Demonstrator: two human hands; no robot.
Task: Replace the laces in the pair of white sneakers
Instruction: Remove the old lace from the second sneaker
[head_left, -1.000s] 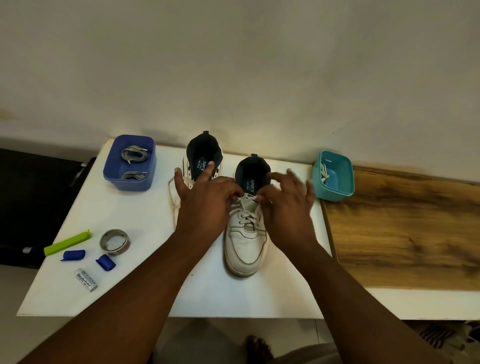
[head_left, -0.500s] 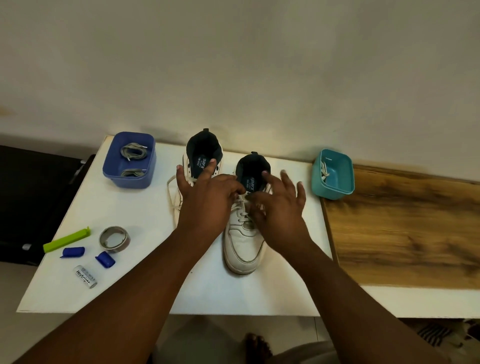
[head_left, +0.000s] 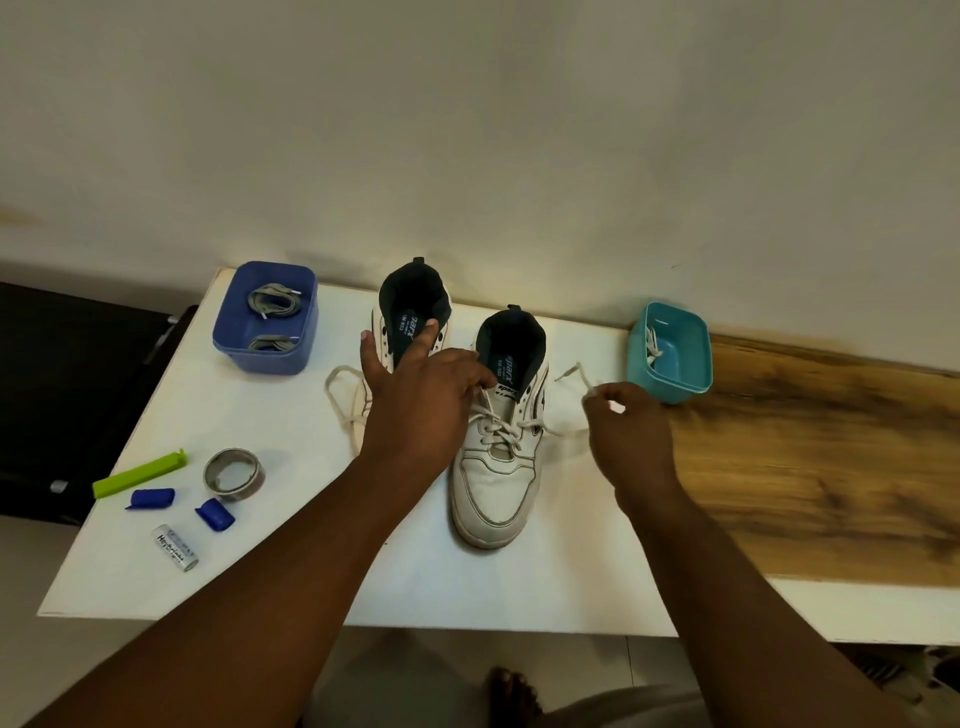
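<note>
Two white sneakers stand on the white table (head_left: 291, 571), toes towards me. The right sneaker (head_left: 496, 483) still carries its white lace (head_left: 500, 423) across the lower eyelets. My right hand (head_left: 626, 431) pinches one end of that lace, drawn out to the right of the shoe. My left hand (head_left: 421, 405) lies over the left sneaker (head_left: 410, 317), its fingertips at the top of the right sneaker's lacing; whether they pinch the lace is hidden. A loose white lace (head_left: 345, 397) trails left of the left sneaker. Grey laces (head_left: 272, 304) lie in a blue tub (head_left: 265, 325).
A teal tub (head_left: 670, 353) with white lace inside stands at the right, beside a wooden board (head_left: 821, 467). At the table's left front lie a green clip (head_left: 140, 474), a tape roll (head_left: 234, 474), two blue caps (head_left: 150, 499) and a battery (head_left: 175, 548).
My right hand has pulled away from the top of the right sneaker to the right, drawing a lace end out with it. The left hand stays put.
</note>
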